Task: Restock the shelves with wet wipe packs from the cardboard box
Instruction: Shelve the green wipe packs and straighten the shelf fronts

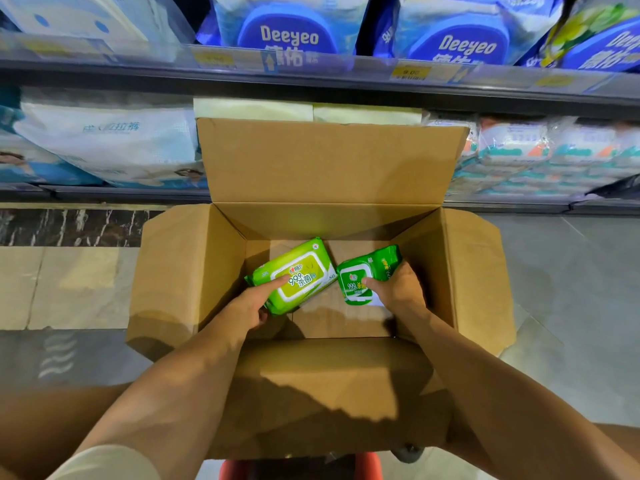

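An open cardboard box (pixel 180 271) stands in front of me with its flaps spread. Two wet wipe packs are inside it. My left hand (pixel 251 303) grips the light green pack (pixel 298 275) at its near end, thumb on top of the label. My right hand (pixel 398 289) holds the darker green pack (pixel 360 271), thumb on its lid and fingers curled round its right side. Both forearms reach down into the box. The box bottom around the packs is bare cardboard.
Shelves rise behind the box: blue Deeyeo packs (pixel 287 32) on the upper shelf, white diaper bags (pixel 110 143) at lower left, stacked white packs (pixel 540 157) at lower right. Pale green packs (pixel 256 109) sit just behind the rear flap. A red cart part (pixel 367 467) shows below the box.
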